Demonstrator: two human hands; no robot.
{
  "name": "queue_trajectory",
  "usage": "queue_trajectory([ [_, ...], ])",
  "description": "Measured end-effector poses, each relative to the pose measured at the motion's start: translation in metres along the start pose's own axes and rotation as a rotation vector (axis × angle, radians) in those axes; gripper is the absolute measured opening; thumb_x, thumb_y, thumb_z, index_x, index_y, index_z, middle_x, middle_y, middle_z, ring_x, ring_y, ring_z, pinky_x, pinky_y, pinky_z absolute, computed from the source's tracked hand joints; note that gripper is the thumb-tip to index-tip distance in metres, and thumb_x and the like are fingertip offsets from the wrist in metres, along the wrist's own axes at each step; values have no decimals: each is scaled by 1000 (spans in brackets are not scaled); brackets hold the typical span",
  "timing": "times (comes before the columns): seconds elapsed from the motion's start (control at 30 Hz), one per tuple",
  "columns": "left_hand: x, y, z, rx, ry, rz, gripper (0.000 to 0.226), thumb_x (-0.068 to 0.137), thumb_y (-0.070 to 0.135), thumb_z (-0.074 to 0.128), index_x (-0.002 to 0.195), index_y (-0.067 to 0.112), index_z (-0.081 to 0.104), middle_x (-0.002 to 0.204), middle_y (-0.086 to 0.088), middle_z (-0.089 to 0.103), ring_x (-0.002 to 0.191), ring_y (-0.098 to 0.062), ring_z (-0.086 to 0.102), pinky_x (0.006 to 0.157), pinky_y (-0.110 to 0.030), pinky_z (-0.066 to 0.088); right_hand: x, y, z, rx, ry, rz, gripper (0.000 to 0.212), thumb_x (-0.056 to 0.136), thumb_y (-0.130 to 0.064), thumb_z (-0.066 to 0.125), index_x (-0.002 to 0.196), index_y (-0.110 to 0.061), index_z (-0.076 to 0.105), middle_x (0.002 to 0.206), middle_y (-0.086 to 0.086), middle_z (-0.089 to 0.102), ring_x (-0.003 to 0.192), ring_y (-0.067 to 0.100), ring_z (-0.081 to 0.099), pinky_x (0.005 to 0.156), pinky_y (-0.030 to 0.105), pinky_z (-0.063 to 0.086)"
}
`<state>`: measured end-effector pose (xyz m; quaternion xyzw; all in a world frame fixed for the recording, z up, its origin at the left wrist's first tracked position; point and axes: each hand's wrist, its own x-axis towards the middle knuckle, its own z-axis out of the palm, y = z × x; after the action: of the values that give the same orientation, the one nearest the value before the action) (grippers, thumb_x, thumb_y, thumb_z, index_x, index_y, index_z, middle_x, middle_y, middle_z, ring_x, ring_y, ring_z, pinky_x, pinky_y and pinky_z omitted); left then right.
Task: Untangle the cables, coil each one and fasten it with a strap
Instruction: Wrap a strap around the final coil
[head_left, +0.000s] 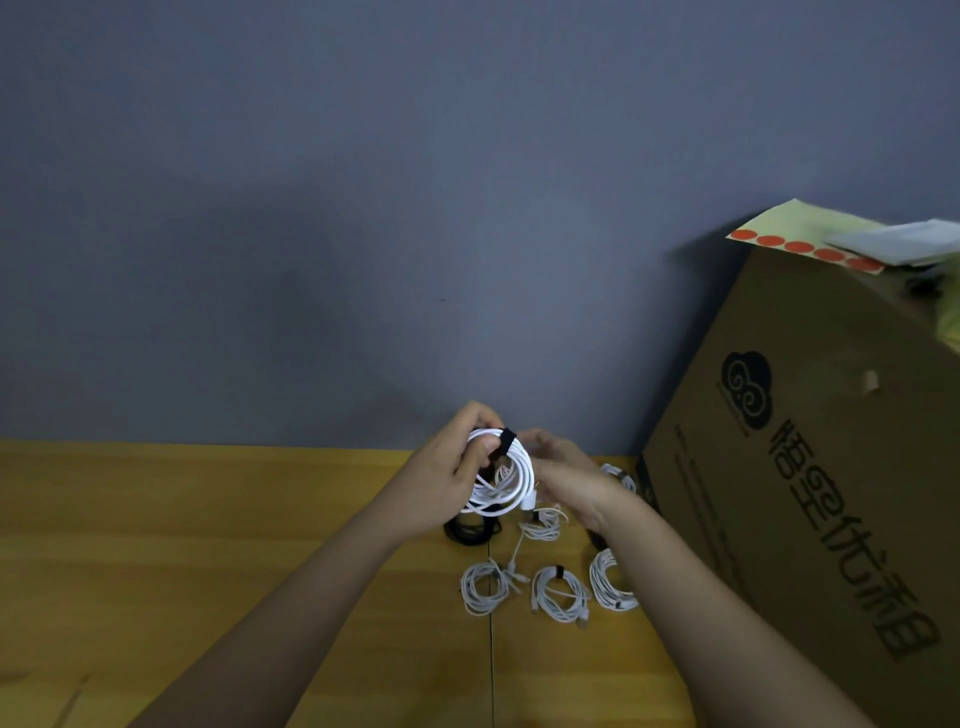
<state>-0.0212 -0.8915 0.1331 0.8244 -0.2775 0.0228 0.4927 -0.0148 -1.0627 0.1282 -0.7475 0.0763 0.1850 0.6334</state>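
Table (260, 545) smooth wood; box (810, 467) matt cardboard.

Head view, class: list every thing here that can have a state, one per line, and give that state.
Held white cable: coiled, lifted off the table, black strap wrapped round its top.
Left hand: grips the coil, thumb on the strap.
Right hand: fingers curled at the coil's right side.
Three white cables: coiled, lying on the table.
Black cable: coiled, lying.
Loose white cable: uncoiled.
Cardboard box: tilted.
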Motion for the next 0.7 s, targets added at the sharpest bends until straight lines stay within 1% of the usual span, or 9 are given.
queue_trajectory([
  [0.03,2,0,-1,28,15,-10,9,102,24,38,96,25,44,87,8,54,82,-8,54,74,-30,42,0,0,-4,-75,117,-68,25,87,-22,69,109,-20,57,114,5,61,97,15,59,81,28,48],
  [0.1,8,0,-1,75,37,-32,8,102,22,38,97,24,43,93,6,52,91,-13,49,74,-29,38,-7,-4,-7,-157,338,-278,18,88,-23,68,103,-27,58,114,1,59,104,13,55,84,25,44],
  [0.17,13,-1,0,97,40,-66,6,102,22,38,98,23,43,93,10,50,94,-13,47,76,-29,35,-18,-7,-6,-167,437,-559,14,89,-18,66,93,-31,62,103,-2,63,96,7,57,80,18,45],
  [0.27,18,2,1,58,26,-122,8,102,26,38,95,28,41,86,13,50,80,-6,50,73,-32,39,-31,-7,0,-388,403,-866,11,88,-11,67,91,-21,70,93,-8,66,87,3,57,77,11,43],
  [0.37,22,4,2,2,32,-150,15,101,24,42,89,33,40,90,13,53,84,-2,53,77,-29,41,-28,-2,-2,-713,411,-1032,14,85,-10,66,97,-12,72,94,-6,66,92,7,52,85,5,34],
  [0.47,23,3,3,-119,42,-197,16,99,20,49,89,31,44,95,6,56,94,-15,57,87,-35,44,-24,2,-9,-922,372,-1113,20,84,-4,67,102,-10,71,98,-3,65,98,14,50,86,15,39],
  [0.53,23,4,2,-174,23,-249,12,98,19,50,90,28,46,96,5,57,92,-14,57,83,-28,45,-25,2,-12,-1021,350,-1138,23,84,-5,67,105,-13,70,99,-4,63,98,16,50,75,26,48],
  [0.63,21,8,1,-302,-6,-312,8,98,17,52,92,22,49,96,4,60,85,-6,58,78,-17,45,-26,-1,-15,-1164,359,-1239,18,88,-17,60,103,-18,70,94,-3,62,91,18,55,57,30,51],
  [0.7,21,10,0,-342,-24,-336,7,97,16,53,92,20,51,95,2,62,86,-6,59,78,-15,46,-23,-3,-18,-1233,379,-1313,15,84,-15,68,99,-16,71,89,0,64,84,22,59,52,33,50],
])
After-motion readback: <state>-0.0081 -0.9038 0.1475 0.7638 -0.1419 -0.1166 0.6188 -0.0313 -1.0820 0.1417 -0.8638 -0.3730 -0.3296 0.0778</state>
